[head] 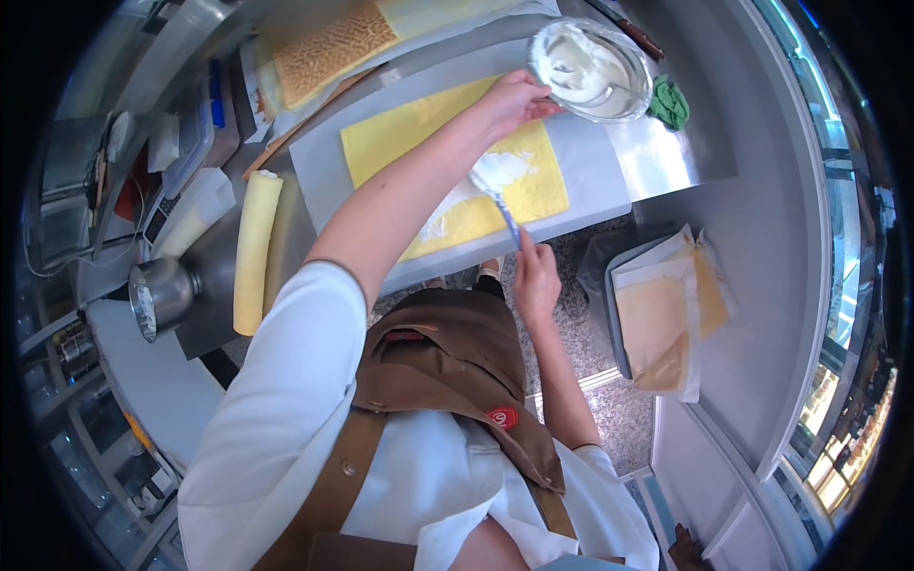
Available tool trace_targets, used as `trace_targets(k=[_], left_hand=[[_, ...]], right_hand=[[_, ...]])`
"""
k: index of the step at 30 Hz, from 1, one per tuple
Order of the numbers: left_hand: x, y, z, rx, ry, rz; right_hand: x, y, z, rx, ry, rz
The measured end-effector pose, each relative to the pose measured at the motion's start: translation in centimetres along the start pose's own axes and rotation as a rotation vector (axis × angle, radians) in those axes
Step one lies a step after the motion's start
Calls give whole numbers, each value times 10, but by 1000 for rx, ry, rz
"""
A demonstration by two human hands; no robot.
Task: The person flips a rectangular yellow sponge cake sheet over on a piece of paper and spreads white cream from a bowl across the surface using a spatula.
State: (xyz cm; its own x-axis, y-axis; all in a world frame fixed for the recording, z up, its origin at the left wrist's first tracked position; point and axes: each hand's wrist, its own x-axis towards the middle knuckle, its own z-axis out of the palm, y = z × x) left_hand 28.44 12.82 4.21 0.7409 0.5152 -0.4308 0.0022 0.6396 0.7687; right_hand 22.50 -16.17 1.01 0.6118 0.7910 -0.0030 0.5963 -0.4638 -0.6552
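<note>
My left hand (520,103) grips the near left rim of a metal bowl (646,89) of white cream (578,68), tilted at the back right of the work table. In my right hand (535,278) is the blue handle of a spatula (505,214); its cream-covered head rests on a yellow sponge cake sheet (539,193). White cream lies in uneven patches over part of the sheet. Beneath the cake is white paper (325,171). My left forearm hides part of the sheet.
A rolled yellow cake (257,257), a steel container (163,292) and a paper-wrapped roll (196,214) are at left. Behind lie a brown-patterned cake sheet (332,53) and a wooden stick (307,121). A green cloth (669,103) and a knife (635,36) sit right; a bin (618,314) holds used paper.
</note>
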Motion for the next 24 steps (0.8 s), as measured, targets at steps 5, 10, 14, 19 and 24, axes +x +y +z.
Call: trace_targets(k=[5,10,14,19,24], left_hand=[[51,-15,27,77,15,-93],[74,-19,16,165,-2,-130],[58,1,0,423,29,-116],[-27,29,-72,798,107,205],[-169,-27,-173,1027,634,424]], right_hand=[[-2,-10,13,43,-78,-57],[9,11,-12,-58,-46,-228],[14,31,-38,-210,74,-242],[-1,33,-45,-206,238,-17],[-5,5,-3,-34,137,-165]])
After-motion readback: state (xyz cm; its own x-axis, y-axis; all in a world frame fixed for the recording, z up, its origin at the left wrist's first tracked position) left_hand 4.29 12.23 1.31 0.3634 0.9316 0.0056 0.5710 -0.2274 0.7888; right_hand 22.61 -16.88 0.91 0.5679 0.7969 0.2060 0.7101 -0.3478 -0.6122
